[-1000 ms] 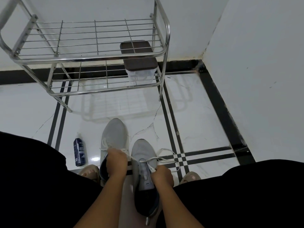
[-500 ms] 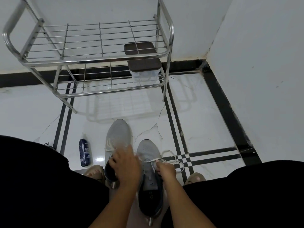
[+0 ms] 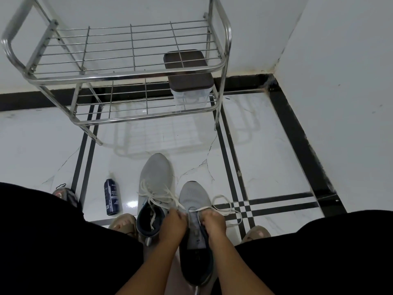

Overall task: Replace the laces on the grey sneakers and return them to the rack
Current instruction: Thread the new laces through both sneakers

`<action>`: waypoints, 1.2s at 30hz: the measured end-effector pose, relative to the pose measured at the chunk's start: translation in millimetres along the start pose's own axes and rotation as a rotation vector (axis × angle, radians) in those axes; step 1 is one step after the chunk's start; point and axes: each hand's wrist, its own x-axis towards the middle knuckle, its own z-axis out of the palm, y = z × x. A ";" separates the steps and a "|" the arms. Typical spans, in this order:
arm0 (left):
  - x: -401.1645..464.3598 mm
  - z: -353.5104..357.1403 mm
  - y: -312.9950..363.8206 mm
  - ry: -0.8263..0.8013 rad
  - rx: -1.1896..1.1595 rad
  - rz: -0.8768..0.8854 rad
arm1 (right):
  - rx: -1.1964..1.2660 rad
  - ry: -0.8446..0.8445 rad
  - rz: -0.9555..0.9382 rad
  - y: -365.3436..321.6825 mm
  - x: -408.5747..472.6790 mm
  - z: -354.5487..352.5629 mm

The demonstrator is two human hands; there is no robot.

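Gleaming white marble floor (image 3: 148, 135), black inlay stripes (image 3: 274, 206)

The fingertips of the left hand (image 3: 172, 224) and right hand (image 3: 213, 222) are curled out of sight. The label of the bottle (image 3: 111, 196), left of the left hand, is unreadable. The heel of the right sneaker (image 3: 195, 241), below the hands, is partly covered by the forearms.

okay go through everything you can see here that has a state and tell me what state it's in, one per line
left sneaker: upright on the floor, white lace in, ends loose
right sneaker: on the floor, part laced, lace trailing right
left hand: pinching the lace
right hand: pinching the lace
rack: standing, no shoes on it
box: on the lower shelf, brown lid on
blue can: lying on the floor
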 end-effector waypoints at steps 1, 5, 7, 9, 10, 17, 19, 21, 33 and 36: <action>7.2 1.9 1.6 0.005 -0.102 -0.045 | -0.004 0.020 0.001 3.2 1.7 0.3; 25.3 4.5 9.3 -0.028 -0.409 -0.146 | 0.303 0.016 0.082 -1.6 -0.5 -0.4; 27.9 7.4 9.9 -0.050 -0.486 -0.143 | 0.354 -0.037 0.089 -7.4 0.2 -2.5; 28.7 11.1 10.2 -0.086 -0.545 -0.152 | 0.365 -0.057 0.108 -8.6 2.8 -3.5; 28.0 12.4 11.1 -0.097 -0.572 -0.153 | 0.364 -0.062 0.121 -9.5 1.4 -4.2; 37.5 24.0 -6.6 -0.047 -0.531 -0.082 | 0.114 -0.001 0.031 -23.7 4.2 5.3; 41.2 25.4 -13.0 -0.056 -0.549 -0.107 | 0.099 -0.039 0.029 -26.7 4.5 9.0; 34.6 18.2 -7.3 -0.063 -0.628 -0.145 | 0.215 -0.048 0.082 -26.8 6.1 8.6; 21.8 4.0 12.2 -0.066 -0.895 -0.181 | 0.859 0.064 0.011 -82.3 -6.2 -55.5; 19.4 -0.8 12.9 -0.068 -0.874 -0.164 | 0.964 0.071 -0.135 -119.8 -23.0 -79.0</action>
